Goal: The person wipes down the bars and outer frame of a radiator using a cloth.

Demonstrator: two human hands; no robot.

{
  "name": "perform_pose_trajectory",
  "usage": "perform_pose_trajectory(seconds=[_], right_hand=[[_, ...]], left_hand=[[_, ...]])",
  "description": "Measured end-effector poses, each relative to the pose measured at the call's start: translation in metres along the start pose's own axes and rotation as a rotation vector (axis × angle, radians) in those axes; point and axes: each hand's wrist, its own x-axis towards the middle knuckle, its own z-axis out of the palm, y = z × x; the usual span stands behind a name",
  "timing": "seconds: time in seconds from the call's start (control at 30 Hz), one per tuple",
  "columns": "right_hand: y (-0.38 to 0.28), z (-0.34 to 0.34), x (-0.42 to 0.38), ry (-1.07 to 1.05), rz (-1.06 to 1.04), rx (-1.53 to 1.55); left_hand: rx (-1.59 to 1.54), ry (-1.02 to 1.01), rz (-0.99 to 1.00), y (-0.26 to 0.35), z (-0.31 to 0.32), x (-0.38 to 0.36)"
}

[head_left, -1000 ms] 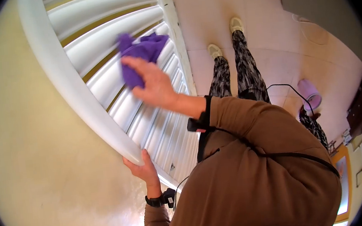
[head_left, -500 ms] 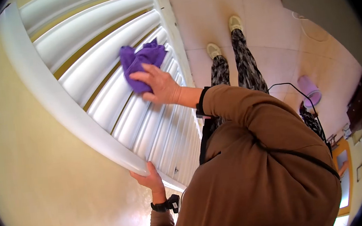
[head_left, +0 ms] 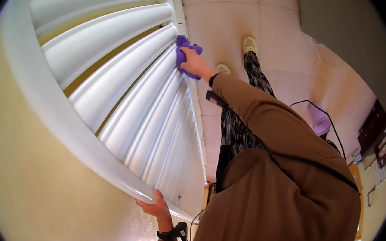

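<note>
A white slatted radiator (head_left: pixel 118 67) stands against the wall at the left, its slats fanning across the view. My right hand (head_left: pixel 194 64) holds a bunched purple cloth (head_left: pixel 189 73) against the far ends of the slats, by the edge next to the floor. Nearer my body, at the lower left, my left hand (head_left: pixel 157 206) grips the rounded white rail (head_left: pixel 115 181) along the near side of the radiator. Its thumb lies over the rail, and the other fingers are partly hidden behind it.
Pale floor tiles (head_left: pixel 220 20) stretch beyond the radiator, with my shoes (head_left: pixel 249 45) on them. A pink bin (head_left: pixel 318 118) stands on the floor at the right, near a thin black cable or strap. A grey surface (head_left: pixel 332 19) fills the upper right.
My right hand and the purple cloth have moved right along the slats to their far ends. The left hand stays on the rail; the whole view has shifted slightly.
</note>
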Motion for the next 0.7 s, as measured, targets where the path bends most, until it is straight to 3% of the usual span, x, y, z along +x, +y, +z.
perform_pose_trajectory(seconds=[0.1, 0.17, 0.27, 0.33, 0.47, 0.53, 0.6, 0.7], right_hand=[[0.013, -0.022, 0.025, -0.173, 0.140, -0.009], [-0.010, -0.048, 0.024, 0.137, 0.284, 0.285], [-0.097, -0.070, -0.009, 0.118, 0.078, 0.466], [-0.151, -0.058, -0.036, 0.291, -0.163, 0.464], [-0.232, -0.096, -0.134, 0.263, -0.534, 0.652], [-0.259, -0.118, -0.179, -0.011, -0.603, 0.673], [-0.275, -0.110, -0.205, 0.121, -0.597, 0.730], [-0.260, -0.103, -0.188, 0.100, -0.704, 0.681]], left_hand=[[-0.034, -0.004, -0.046, 0.008, -0.003, -0.001], [-0.009, -0.003, 0.014, 0.019, 0.001, 0.002], [0.052, -0.004, 0.003, 0.030, 0.000, 0.004], [0.027, -0.006, -0.010, 0.029, 0.001, 0.004], [0.044, 0.004, 0.052, 0.022, 0.003, 0.005], [0.062, 0.004, 0.056, 0.025, 0.002, 0.006], [0.074, 0.014, 0.060, 0.028, 0.001, 0.004], [0.094, 0.031, 0.072, 0.033, 0.001, 0.006]])
